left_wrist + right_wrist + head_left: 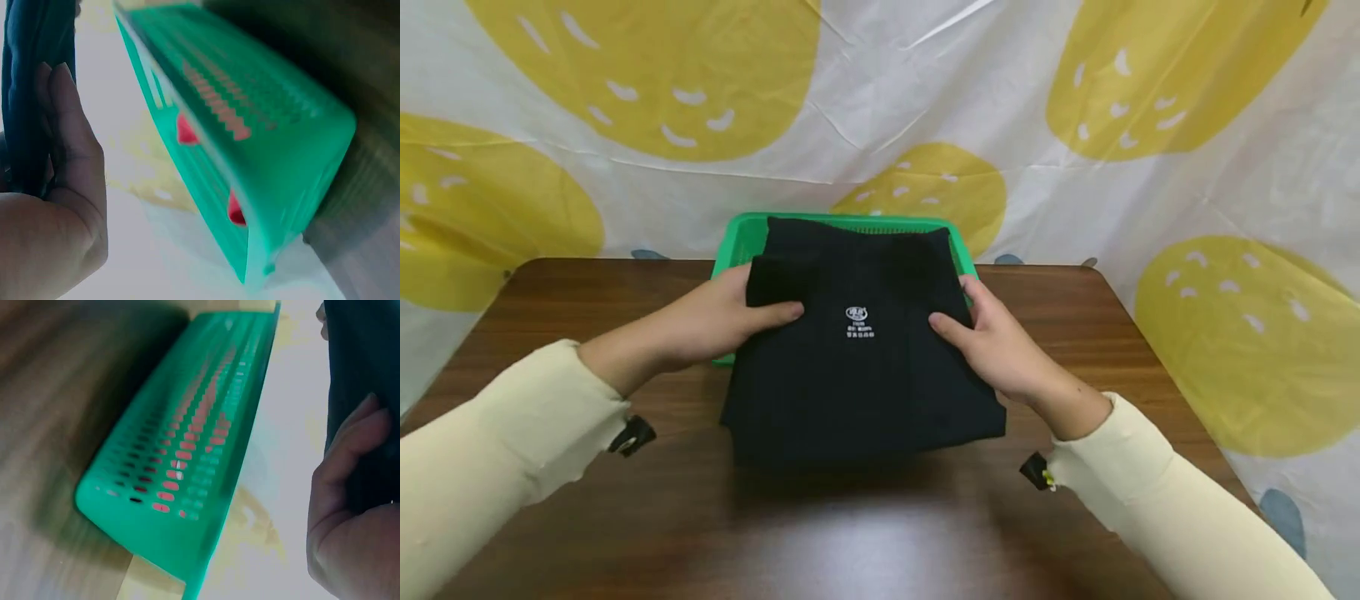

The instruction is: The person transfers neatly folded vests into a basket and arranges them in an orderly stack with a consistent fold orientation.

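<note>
A folded black garment (842, 375) with a small white printed label hangs in the air between both hands, in front of and overlapping the green basket (967, 258) in the head view. The left hand (718, 321) grips its left edge, thumb on the near face and fingers behind. On the opposite edge, the right hand (1003, 346) pinches the cloth the same way. Both wrist views show the garment held higher than the basket rim, with fingers against its underside. Something red (186, 129) lies inside the basket, mostly hidden by its wall.
The basket stands at the back of a brown wooden table (662, 517). Right behind it hangs a white curtain (880, 92) printed with large yellow shapes, which also runs along the table's right side.
</note>
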The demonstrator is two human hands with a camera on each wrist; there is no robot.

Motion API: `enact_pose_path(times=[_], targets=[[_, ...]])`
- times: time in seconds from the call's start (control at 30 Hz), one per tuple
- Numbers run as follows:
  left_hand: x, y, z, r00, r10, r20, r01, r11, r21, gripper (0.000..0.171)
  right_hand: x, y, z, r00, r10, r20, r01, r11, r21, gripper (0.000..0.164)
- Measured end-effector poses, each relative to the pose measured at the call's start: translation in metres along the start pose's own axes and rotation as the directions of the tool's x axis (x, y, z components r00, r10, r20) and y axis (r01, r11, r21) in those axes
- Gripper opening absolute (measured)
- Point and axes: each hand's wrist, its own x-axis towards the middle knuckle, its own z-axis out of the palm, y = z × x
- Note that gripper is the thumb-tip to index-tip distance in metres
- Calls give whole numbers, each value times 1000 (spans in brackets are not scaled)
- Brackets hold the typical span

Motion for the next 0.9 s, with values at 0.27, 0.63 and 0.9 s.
enact_pose_path(times=[0.27,0.63,0.9], targets=[[54,-9,-19,989,-142,-30,136,981,-134,51,49,-6,-13,985,123,-117,-128,991,-35,44],[75,-17,-24,968,-249,-28,246,965,-86,44,70,6,-11,967,191,-167,-219,962,-166,65],[78,-35,-21,963,-269,28,270,962,-31,59,82,27,-6,981,118,-157,-168,917,-361,72]])
